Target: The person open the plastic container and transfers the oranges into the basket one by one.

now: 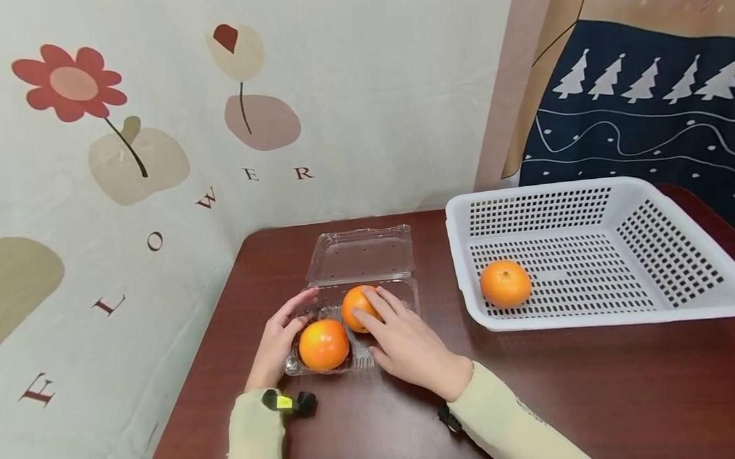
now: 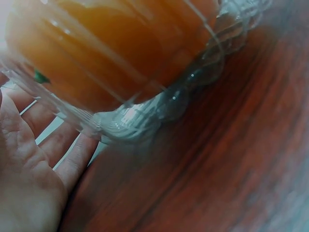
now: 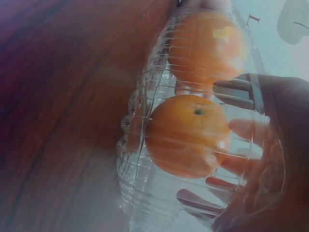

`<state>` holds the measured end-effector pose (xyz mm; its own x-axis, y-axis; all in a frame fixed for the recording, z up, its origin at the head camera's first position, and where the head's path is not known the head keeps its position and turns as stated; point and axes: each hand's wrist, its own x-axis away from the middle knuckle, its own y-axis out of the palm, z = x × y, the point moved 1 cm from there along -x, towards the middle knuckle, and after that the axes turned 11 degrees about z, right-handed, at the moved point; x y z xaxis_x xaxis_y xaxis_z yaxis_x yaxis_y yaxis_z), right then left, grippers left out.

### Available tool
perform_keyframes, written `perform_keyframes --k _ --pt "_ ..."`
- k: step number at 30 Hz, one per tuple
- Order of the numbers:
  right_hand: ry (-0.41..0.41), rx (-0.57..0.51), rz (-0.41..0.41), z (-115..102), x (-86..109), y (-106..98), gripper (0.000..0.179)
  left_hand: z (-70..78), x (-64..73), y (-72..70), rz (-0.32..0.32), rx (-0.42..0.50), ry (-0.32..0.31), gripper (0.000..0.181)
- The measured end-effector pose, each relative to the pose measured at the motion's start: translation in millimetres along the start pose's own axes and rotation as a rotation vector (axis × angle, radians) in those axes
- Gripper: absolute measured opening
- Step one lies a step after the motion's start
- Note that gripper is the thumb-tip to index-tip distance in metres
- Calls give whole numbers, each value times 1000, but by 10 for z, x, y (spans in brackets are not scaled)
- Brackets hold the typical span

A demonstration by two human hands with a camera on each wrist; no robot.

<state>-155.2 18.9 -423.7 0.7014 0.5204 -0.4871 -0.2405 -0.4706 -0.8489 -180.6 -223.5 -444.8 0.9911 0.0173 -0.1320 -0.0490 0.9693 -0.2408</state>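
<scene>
A clear plastic clamshell box (image 1: 362,361) lies on the table with its lid (image 1: 362,257) folded back behind it. Inside sit two oranges: a nearer-left orange (image 1: 323,344) and a farther-right orange (image 1: 361,309). My left hand (image 1: 281,340) lies along the box's left side, fingers extended and thumb near the closer orange; the left wrist view shows its fingers (image 2: 77,154) against the plastic wall. My right hand (image 1: 410,339) reaches over the box's right side, its spread fingertips resting on the farther orange. Through the clear wall, the right wrist view shows that orange (image 3: 188,136) beside those fingers.
At the right stands a white perforated basket (image 1: 565,321) with one orange (image 1: 506,284) in its left corner. The dark red wooden table (image 1: 592,390) meets a patterned wall cloth (image 1: 370,121) at the back.
</scene>
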Motion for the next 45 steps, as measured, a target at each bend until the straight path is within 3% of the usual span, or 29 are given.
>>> perform_keyframes --k 16,26,35,45 --pt "59 -50 19 -18 -105 65 56 7 -5 -3 -4 22 10 44" --pt "44 -79 0 1 -144 107 58 4 0 -3 -8 37 8 44" --pt "56 -86 36 28 -166 103 58 27 8 6 -12 45 42 45" --pt "46 -87 -18 31 -155 108 60 39 26 9 -9 24 19 45"
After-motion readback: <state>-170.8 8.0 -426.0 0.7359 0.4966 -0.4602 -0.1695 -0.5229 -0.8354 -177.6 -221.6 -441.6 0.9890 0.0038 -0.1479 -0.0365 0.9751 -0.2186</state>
